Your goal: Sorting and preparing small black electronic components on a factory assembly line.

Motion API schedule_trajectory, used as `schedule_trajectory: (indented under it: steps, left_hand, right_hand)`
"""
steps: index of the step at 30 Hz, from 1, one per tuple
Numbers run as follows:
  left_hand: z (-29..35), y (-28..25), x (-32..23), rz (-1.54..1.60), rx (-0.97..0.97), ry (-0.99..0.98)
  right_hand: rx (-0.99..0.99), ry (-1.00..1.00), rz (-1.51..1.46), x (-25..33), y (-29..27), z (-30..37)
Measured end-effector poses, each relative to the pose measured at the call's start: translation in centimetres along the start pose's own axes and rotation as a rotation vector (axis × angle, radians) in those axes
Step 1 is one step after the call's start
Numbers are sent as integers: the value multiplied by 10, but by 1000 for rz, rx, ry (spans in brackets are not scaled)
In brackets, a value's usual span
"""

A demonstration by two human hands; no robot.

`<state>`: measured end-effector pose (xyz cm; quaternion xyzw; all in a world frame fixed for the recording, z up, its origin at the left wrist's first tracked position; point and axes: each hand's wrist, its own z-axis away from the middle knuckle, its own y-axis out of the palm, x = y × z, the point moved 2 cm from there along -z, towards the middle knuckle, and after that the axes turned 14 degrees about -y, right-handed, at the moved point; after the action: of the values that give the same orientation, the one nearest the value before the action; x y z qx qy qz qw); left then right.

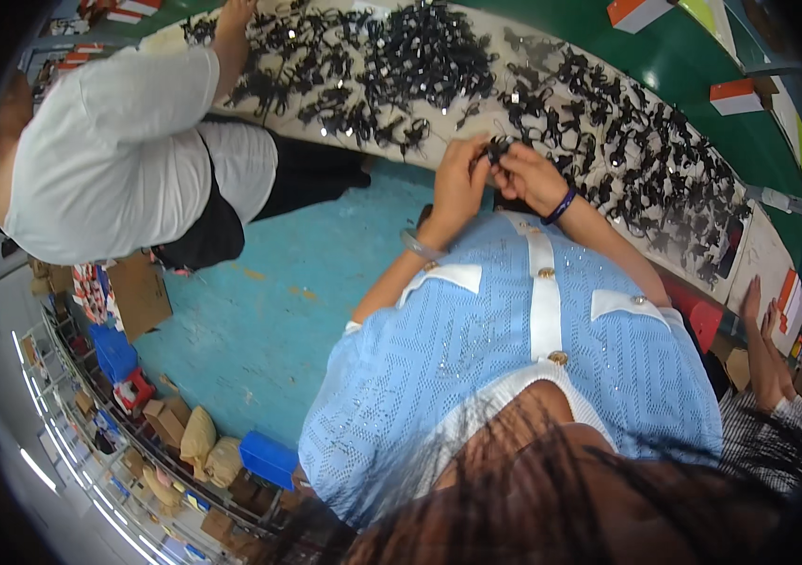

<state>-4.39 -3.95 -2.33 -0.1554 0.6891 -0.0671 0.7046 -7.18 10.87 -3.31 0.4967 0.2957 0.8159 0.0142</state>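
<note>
At the near edge of the work table, my two hands meet over a small bundled black cable. My left hand, with a pale bangle at its wrist, pinches it from the left. From the other side the fingers of my right hand, with a dark wristband, are closed around it. Its ends are partly hidden by my fingers. Many similar coiled black cables lie heaped beyond my hands. More of them spread over the table to my right, some with shiny metal ends.
A person in a white shirt works at the table on my left. At the far right another person's hands rest by the table. Orange-and-white boxes stand on the green surface behind. Blue bins and cartons sit at lower left.
</note>
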Motion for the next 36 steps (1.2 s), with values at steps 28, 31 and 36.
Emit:
schedule_trajectory:
  steps: [28,31,36]
  left_hand:
    - [-33,37,52,-552,-8,133]
    - [-32,48,49,-655,23,206]
    - [-26,37,37,-699,28,233]
  right_hand:
    - [947,-33,-941,144,161,104]
    - [946,-78,-862,140,152,101]
    - [913,-107,-997,154,172,108]
